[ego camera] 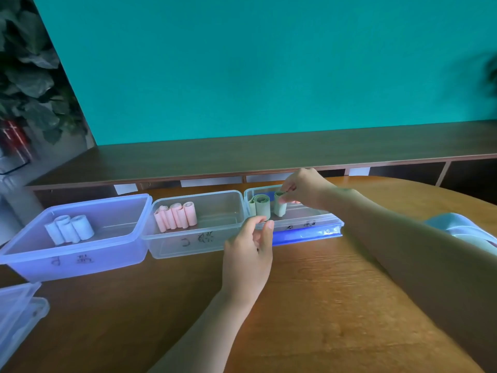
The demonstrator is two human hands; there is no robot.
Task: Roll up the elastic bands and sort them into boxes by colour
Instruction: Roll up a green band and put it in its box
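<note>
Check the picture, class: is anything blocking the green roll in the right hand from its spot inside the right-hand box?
Nothing visible. The right hand pinches the rolled green elastic band already inside the lidless clear plastic box, beside another green roll.

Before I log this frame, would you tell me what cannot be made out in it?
- Handwritten labels on the box fronts: head view, too blurred to read.
- Stacked lids at lower left: cut off by the frame edge.
- Top of the green roll: covered by the right hand.
</note>
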